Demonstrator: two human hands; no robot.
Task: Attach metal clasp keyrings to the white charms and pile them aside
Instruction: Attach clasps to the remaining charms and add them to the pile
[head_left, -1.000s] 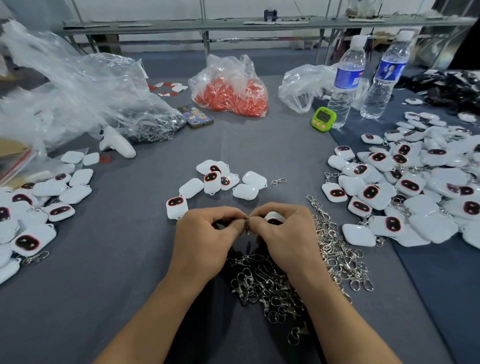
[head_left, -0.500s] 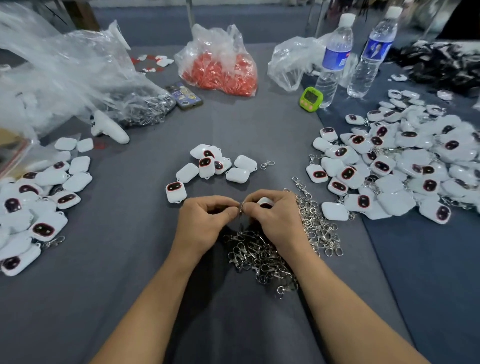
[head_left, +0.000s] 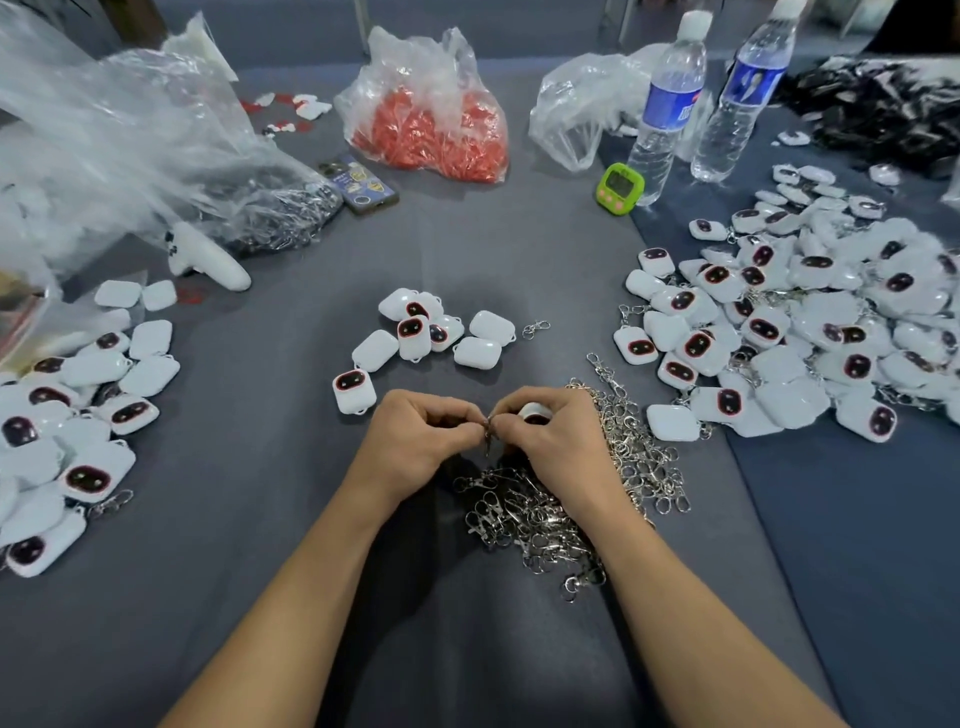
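Note:
My left hand (head_left: 415, 439) and my right hand (head_left: 553, 439) meet fingertip to fingertip over the grey cloth, pinching a small metal clasp keyring (head_left: 487, 434) between them. My right hand also holds a white charm (head_left: 535, 413), mostly hidden in its palm. A heap of loose metal clasps (head_left: 566, 499) lies under and to the right of my hands. A small group of white charms (head_left: 431, 335) sits just beyond my hands. A big pile of charms with clasps (head_left: 810, 332) covers the right side, and another pile of charms (head_left: 67, 415) lies at the left.
At the back stand two water bottles (head_left: 670, 104), a green timer (head_left: 619, 187), a bag of red parts (head_left: 431, 124), a phone (head_left: 358, 182) and crumpled clear plastic bags (head_left: 130, 145). A white controller (head_left: 208, 257) lies left of centre. One stray clasp (head_left: 535, 328) lies beside the small charm group.
The view has tilted downward, so everything sits higher and farther in the frame. My hands stay pinched together on the clasp and charm over the heap.

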